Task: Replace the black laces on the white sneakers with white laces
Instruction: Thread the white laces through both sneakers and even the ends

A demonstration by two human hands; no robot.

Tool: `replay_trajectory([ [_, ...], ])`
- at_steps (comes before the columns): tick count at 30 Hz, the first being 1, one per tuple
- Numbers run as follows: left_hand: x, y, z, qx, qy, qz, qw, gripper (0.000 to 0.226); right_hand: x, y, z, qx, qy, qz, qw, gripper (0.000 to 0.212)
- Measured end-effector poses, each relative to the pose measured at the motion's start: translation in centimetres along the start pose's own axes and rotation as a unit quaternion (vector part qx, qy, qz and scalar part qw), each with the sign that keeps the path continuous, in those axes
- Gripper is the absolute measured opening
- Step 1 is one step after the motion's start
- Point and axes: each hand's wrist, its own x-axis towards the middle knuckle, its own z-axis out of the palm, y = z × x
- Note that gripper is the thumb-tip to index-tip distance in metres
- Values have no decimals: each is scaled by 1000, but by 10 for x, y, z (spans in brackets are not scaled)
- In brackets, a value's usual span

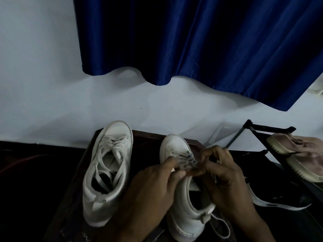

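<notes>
Reaching in from the near edge, both bare hands meet over the right sneaker (185,198), which stands on a dark wooden table (146,137) with its toe pointing away. The left hand (153,186) lies knuckles-up across the shoe's left side, its thumb and forefinger pressed together in a pinch on the white lace (189,161) at the eyelets. The right hand (225,177) curls in from the other side, fingers bent and bunched close, pinching the same stretch of lace; its fingertips are partly hidden, so the exact hold cannot be told. A few short dark marks show among the crossings there; whether they are black lace or shadow is unclear. A loose white lace end (222,226) loops off the heel of this shoe at the near right.

Just left, apart from the hands, the left sneaker (106,172) stands parallel, threaded with white lace that lies slack across its open mouth.

To the right, a black rack (262,130) holds a pinkish shoe (300,154), with a dark shoe with a white sole (279,199) below it.

Farther off is a pale wall (52,84), and a deep blue curtain (201,41) hangs over its upper part.
</notes>
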Motion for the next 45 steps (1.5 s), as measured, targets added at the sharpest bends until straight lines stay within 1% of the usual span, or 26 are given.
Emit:
replay_trajectory([
  [1,3,2,-4,-32,-3,-26,999,27,0,1,0,2,-1,3,1000,14],
  [2,6,4,-8,-120,-1,-76,990,24,-1,2,-1,2,2,8,1000,16],
  [3,10,9,-13,-251,18,-146,957,27,-2,3,-1,4,6,14,1000,18],
  [4,14,13,-20,-388,62,-213,895,37,-2,4,-3,7,10,18,1000,17],
  [5,18,15,-32,-520,115,-267,803,45,-3,4,-4,9,12,20,1000,13],
  [6,21,16,-44,-612,161,-271,726,49,-3,4,-5,12,12,22,1000,9],
  [7,24,18,-53,-659,193,-254,681,48,-2,3,-5,16,10,27,999,6],
  [9,28,22,-65,-700,212,-212,649,40,-2,0,-3,21,2,33,999,4],
  [10,28,22,-63,-696,216,-204,654,35,-2,-1,0,19,0,34,999,6],
  [13,19,15,-29,-534,214,-197,794,17,-1,-1,1,8,-2,37,999,18],
  [15,16,15,-11,-510,192,-169,821,16,2,-4,-2,13,-4,41,999,28],
  [17,13,15,-5,-514,184,-148,825,32,2,-4,-5,123,-14,95,988,51],
  [18,12,14,-3,-512,180,-149,827,35,0,-1,-8,213,-22,139,967,60],
  [20,9,11,1,-483,164,-165,844,37,-7,8,-17,316,-41,204,926,61],
  [22,7,9,9,-465,142,-189,853,37,-18,20,-26,315,-65,254,912,51],
  [24,5,10,14,-487,117,-230,834,33,-26,27,-28,287,-102,300,904,41],
  [25,5,11,17,-499,93,-245,826,33,-29,28,-26,268,-130,302,906,39],
  [27,2,13,21,-488,46,-248,835,36,-31,27,-21,225,-168,285,917,37],
  [31,-2,12,24,-455,2,-218,863,35,-33,30,-14,191,-115,293,929,20],
  [33,-5,14,25,-463,-5,-189,866,27,-33,25,-13,171,-103,311,929,19],
  [37,-10,12,30,-384,5,-137,913,48,-25,8,-19,204,-89,351,909,22],
  [39,-13,13,30,-351,18,-144,925,44,-25,9,-21,168,-74,375,909,26],
  [41,-16,13,26,-372,27,-183,910,43,-26,11,-23,171,-30,420,891,29],
  [43,-17,11,16,-387,36,-254,886,36,-24,12,-25,244,12,469,848,30],
  [44,-16,10,9,-394,42,-278,875,31,-24,11,-28,251,21,483,839,31],
  [45,-14,10,3,-402,52,-293,866,30,-24,14,-29,236,22,479,845,34],
])
